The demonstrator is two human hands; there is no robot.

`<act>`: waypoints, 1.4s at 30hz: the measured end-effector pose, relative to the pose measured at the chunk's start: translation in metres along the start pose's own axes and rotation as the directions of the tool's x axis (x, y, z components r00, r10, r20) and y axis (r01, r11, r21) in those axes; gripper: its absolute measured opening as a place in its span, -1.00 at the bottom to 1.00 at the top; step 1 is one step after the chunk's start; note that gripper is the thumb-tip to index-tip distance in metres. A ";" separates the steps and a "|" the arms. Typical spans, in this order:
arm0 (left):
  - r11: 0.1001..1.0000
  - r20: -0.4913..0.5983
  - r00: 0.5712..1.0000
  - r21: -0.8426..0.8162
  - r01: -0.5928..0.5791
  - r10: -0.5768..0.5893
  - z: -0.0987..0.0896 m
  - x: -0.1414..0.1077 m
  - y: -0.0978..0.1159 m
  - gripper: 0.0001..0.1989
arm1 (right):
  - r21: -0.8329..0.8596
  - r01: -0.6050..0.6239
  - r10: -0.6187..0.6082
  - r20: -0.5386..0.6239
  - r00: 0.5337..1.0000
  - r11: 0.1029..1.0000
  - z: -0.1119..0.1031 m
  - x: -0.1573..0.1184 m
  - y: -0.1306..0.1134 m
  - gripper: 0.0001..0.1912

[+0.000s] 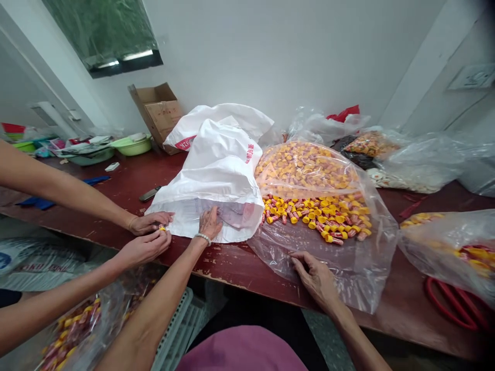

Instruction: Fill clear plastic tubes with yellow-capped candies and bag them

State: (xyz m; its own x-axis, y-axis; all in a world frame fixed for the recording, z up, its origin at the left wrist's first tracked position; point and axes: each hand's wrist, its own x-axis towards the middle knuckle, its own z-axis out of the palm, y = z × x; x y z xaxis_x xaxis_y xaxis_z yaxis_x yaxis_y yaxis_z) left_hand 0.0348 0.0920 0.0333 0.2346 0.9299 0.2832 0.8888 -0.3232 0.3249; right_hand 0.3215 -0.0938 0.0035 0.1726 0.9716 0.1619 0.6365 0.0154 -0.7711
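Note:
My left hand [210, 224], with a beaded bracelet at its wrist, reaches into the mouth of a white woven sack [216, 170]. Its fingers are partly inside and look apart. To the right, a clear plastic bag [371, 263] lies on the table, full of small yellow-capped pieces [332, 214] with red and white wrapping, some loose at its mouth. My right hand [313, 273] pinches the near edge of this clear bag between thumb and forefinger.
At the left, another person's two hands [152, 232] hold a small piece beside the sack. Behind stand a cardboard box [164, 118] and a green basin [133, 145]. Red scissors [450, 304] and a filled bag [452, 247] lie right; a dark-handled tool [150, 194] lies left.

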 end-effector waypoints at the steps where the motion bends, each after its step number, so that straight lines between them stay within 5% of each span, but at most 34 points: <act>1: 1.000 0.015 1.000 -0.001 -0.002 0.002 0.002 0.000 0.001 -0.51 | -0.024 0.002 -0.002 -0.013 1.000 1.000 0.002 -0.001 -0.001 -0.71; 8: 0.998 0.086 0.995 -0.027 0.048 -0.046 0.000 -0.016 0.008 -0.30 | -0.138 -0.026 0.022 -0.033 0.999 0.990 0.008 0.001 -0.003 -0.73; 12: 0.941 0.045 0.994 -0.319 0.111 -0.102 -0.013 -0.044 0.004 -0.38 | -0.115 0.196 -0.203 -0.050 0.978 0.974 0.021 0.003 -0.026 -0.79; 16: 0.748 0.110 0.968 -0.617 0.246 -0.227 -0.023 -0.077 -0.001 -0.59 | -0.134 0.464 -0.463 0.042 0.885 0.876 0.060 0.036 -0.074 -0.69; 20: 0.252 0.299 0.911 -0.894 0.371 -0.283 -0.028 -0.104 0.004 -0.79 | -0.313 0.574 -0.500 0.290 0.816 0.756 0.114 0.100 -0.115 -0.51; 21: 0.187 0.306 0.904 -0.910 0.370 -0.300 -0.028 -0.109 0.006 -0.81 | -0.364 0.582 -0.476 0.343 0.810 0.727 0.125 0.115 -0.121 -0.51; 27: 0.159 0.293 0.891 -0.918 0.364 -0.346 -0.029 -0.128 0.008 -0.69 | -0.474 0.536 -0.386 0.382 0.840 0.698 0.155 0.159 -0.126 -0.66; 32: 0.225 0.221 0.883 -0.915 0.335 -0.414 -0.027 -0.126 0.005 -0.56 | -0.485 0.505 -0.388 0.326 0.862 0.714 0.150 0.150 -0.124 -0.70; 35: 0.257 0.181 0.880 -0.913 0.317 -0.440 -0.029 -0.123 0.006 -0.50 | -0.248 0.505 -0.457 0.228 0.860 0.827 0.147 0.122 -0.129 -0.76; 39: 0.087 0.261 0.911 -0.949 0.302 -0.320 -0.035 -0.121 0.015 -0.35 | 0.284 0.293 -0.362 0.230 0.903 0.913 0.144 0.073 -0.138 -0.67; 42: -0.015 0.278 0.935 -0.959 0.281 -0.222 -0.036 -0.122 0.023 -0.41 | 0.369 0.251 -0.369 0.298 0.880 0.895 0.142 0.051 -0.144 -0.64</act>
State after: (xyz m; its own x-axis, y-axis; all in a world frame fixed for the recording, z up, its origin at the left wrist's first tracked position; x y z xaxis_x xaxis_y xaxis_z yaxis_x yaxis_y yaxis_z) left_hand 0.0124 -0.0356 0.0390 0.1316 0.9896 -0.0577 -0.3248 0.0981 0.9407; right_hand 0.1321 -0.0127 0.0357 -0.3070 0.9200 0.2438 0.3358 0.3444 -0.8767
